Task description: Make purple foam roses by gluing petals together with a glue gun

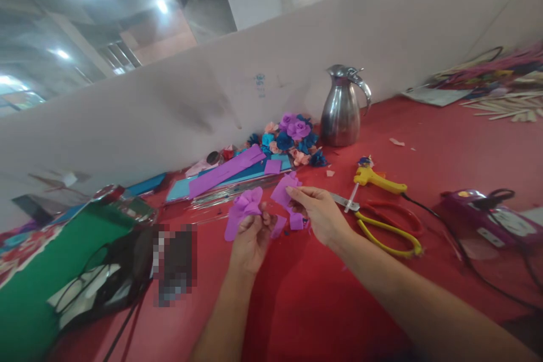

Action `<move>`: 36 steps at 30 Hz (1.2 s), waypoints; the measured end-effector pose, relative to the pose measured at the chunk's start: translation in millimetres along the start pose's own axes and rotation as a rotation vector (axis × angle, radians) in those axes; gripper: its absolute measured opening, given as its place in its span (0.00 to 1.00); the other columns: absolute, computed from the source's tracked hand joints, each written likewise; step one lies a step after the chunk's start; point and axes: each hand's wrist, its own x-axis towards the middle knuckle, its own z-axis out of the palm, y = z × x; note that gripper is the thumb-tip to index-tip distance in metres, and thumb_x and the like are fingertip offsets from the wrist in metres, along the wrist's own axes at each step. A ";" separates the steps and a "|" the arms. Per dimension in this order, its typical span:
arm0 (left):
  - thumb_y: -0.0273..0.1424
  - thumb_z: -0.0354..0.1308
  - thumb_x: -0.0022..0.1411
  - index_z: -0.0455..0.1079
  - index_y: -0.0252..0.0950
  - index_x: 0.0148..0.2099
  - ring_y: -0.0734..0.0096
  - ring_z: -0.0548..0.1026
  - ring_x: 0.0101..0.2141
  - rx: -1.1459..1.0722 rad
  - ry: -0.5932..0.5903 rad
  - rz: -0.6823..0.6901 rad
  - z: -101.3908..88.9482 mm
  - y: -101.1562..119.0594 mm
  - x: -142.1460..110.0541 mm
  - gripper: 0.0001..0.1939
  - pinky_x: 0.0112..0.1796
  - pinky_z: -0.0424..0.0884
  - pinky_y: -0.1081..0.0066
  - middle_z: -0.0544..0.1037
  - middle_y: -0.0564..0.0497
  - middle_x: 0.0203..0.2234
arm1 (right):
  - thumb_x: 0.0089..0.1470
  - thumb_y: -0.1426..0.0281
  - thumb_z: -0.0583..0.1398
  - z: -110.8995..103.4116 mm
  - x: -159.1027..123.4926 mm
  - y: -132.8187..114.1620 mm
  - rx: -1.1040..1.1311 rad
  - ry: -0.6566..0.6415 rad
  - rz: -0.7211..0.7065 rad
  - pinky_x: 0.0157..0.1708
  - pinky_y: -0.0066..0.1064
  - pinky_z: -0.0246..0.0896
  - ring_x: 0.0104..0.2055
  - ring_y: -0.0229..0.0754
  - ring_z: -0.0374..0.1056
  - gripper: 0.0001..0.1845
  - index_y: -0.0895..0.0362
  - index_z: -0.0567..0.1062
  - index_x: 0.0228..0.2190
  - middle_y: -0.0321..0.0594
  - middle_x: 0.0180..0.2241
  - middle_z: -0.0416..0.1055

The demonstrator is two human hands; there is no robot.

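My left hand [251, 237] is closed around a half-formed purple foam flower [244, 207], held just above the red table [322, 300]. My right hand [319, 212] pinches a purple foam petal piece [285, 188] close beside the flower. More small purple scraps [296, 220] lie under and between my hands. Both forearms reach in from the bottom edge.
A yellow glue gun [379, 180] and yellow-handled scissors [384, 232] lie to the right. A steel jug [343, 106] stands by the white wall, next to a pile of finished foam flowers [292, 138]. Purple and blue foam sheets [231, 172] lie behind, a black bag [123, 271] at left.
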 end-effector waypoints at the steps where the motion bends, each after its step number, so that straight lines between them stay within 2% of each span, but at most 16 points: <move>1: 0.27 0.72 0.40 0.71 0.33 0.22 0.81 0.71 0.24 -0.018 -0.002 -0.012 0.4 0.0 0.1 0.11 0.38 0.74 0.69 0.75 0.56 0.23 | 0.34 0.56 0.69 0.1 0.5 1.1 0.006 0.002 -0.003 0.25 0.28 0.51 0.21 0.33 0.58 0.18 0.59 0.76 0.17 0.34 0.17 0.67; 4: 0.27 0.72 0.41 0.72 0.33 0.25 0.82 0.70 0.22 -0.052 0.018 -0.047 -0.6 -1.8 1.8 0.11 0.38 0.74 0.67 0.74 0.56 0.21 | 0.32 0.56 0.69 0.7 2.2 4.3 0.017 0.024 0.001 0.26 0.28 0.53 0.22 0.33 0.59 0.19 0.60 0.76 0.17 0.34 0.17 0.67; 7: 0.27 0.73 0.39 0.71 0.33 0.24 0.82 0.70 0.21 -0.080 0.054 -0.081 -2.2 -5.0 3.8 0.12 0.38 0.74 0.66 0.74 0.57 0.20 | 0.31 0.55 0.70 1.4 3.2 6.3 0.021 0.047 0.020 0.26 0.28 0.54 0.22 0.34 0.60 0.20 0.60 0.76 0.17 0.34 0.17 0.67; 14: 0.28 0.74 0.36 0.69 0.34 0.22 0.81 0.71 0.22 -0.098 0.031 -0.122 -1.9 -8.2 4.6 0.15 0.35 0.73 0.68 0.74 0.58 0.20 | 0.30 0.55 0.70 2.4 2.3 8.2 0.065 0.046 0.076 0.27 0.29 0.55 0.23 0.34 0.61 0.20 0.59 0.76 0.17 0.35 0.18 0.67; 23: 0.24 0.74 0.34 0.72 0.36 0.26 0.80 0.74 0.23 -0.067 0.175 -0.069 6.3 -5.8 2.0 0.15 0.33 0.73 0.74 0.77 0.57 0.21 | 0.29 0.59 0.71 2.8 1.9 9.5 0.140 0.076 0.117 0.29 0.28 0.56 0.23 0.33 0.60 0.17 0.59 0.76 0.17 0.33 0.18 0.68; 31: 0.24 0.72 0.36 0.71 0.34 0.22 0.78 0.75 0.25 -0.015 0.161 -0.036 2.9 -9.2 0.9 0.12 0.37 0.73 0.72 0.76 0.56 0.19 | 0.25 0.63 0.73 3.5 3.9 10.2 0.158 0.118 0.155 0.28 0.28 0.59 0.22 0.32 0.60 0.16 0.59 0.77 0.17 0.34 0.19 0.70; 36: 0.25 0.71 0.39 0.74 0.38 0.27 0.72 0.76 0.31 0.104 0.085 0.043 3.3 -11.7 -0.7 0.10 0.39 0.71 0.70 0.79 0.55 0.24 | 0.26 0.62 0.72 2.1 3.9 13.3 0.182 0.090 0.150 0.28 0.27 0.60 0.23 0.32 0.61 0.17 0.59 0.76 0.18 0.34 0.19 0.70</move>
